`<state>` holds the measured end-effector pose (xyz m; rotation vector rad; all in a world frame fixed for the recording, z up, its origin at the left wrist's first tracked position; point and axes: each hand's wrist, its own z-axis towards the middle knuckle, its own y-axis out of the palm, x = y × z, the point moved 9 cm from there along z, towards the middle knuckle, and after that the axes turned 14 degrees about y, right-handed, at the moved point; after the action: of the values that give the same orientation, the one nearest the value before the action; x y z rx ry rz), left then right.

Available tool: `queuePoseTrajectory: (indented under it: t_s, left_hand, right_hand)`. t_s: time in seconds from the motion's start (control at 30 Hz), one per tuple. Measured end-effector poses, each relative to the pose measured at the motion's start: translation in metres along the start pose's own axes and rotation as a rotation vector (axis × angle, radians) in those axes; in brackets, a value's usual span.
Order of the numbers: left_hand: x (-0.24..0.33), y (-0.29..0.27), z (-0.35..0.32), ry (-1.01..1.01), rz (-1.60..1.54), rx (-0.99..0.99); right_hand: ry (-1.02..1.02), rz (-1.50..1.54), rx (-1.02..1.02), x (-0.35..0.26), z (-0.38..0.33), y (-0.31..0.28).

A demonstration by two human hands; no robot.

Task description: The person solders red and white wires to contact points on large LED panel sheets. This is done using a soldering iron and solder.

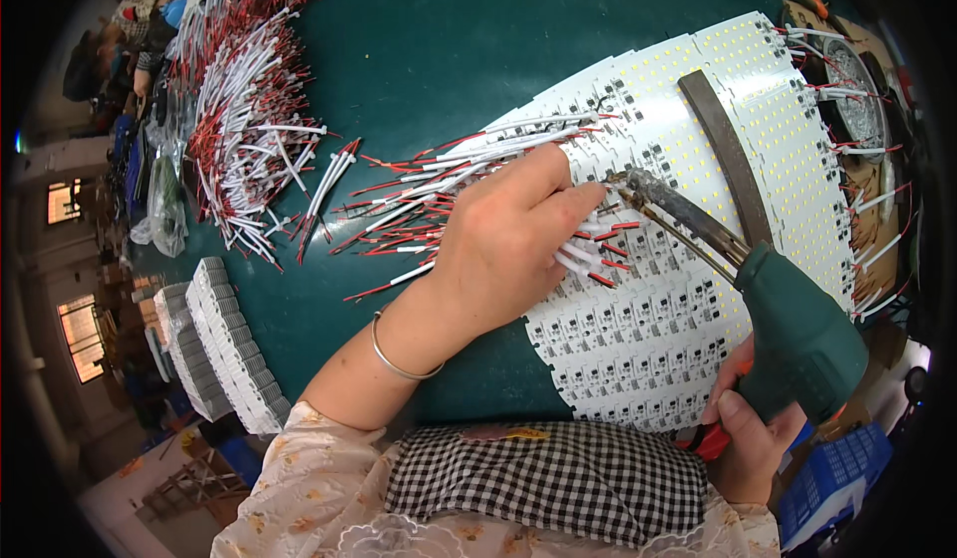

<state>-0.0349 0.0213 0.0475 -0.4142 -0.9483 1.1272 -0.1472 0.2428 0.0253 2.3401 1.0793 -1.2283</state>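
Note:
My left hand (508,234) is closed over a bunch of short red-and-white wires (429,184), whose ends stick out on both sides of it. Thumb and forefinger pinch together close to the tip of a green soldering gun (802,324). My right hand (753,443) grips the gun's handle from below, at the lower right. The gun's dark barrel slants up and left, its tip at the solder pads beside my left fingertips. Under both lies a wide sheet of white circuit boards (638,324) with rows of small yellow squares and black parts. The pinched wire end is hidden.
A dark flat bar (733,149) lies across the boards. Big heaps of red-and-white wires (249,119) cover the far left. Stacked white ridged parts (224,349) stand at the left edge. At right are a metal dish (855,99) and a blue basket (842,478).

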Motion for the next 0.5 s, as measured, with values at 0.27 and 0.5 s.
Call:
queuePoseTrajectory:
  t_s: [0.27, 0.5]
  left_hand:
    - [0.003, 0.002, 0.002, -0.006, -0.008, -0.036]
    - [0.002, 0.003, 0.000, 0.026, 0.030, -0.025]
  right_hand:
    - [-0.147, 0.244, -0.076, -0.023, 0.001, -0.004]
    - [-0.234, 0.253, -0.103, -0.025, -0.007, -0.008]
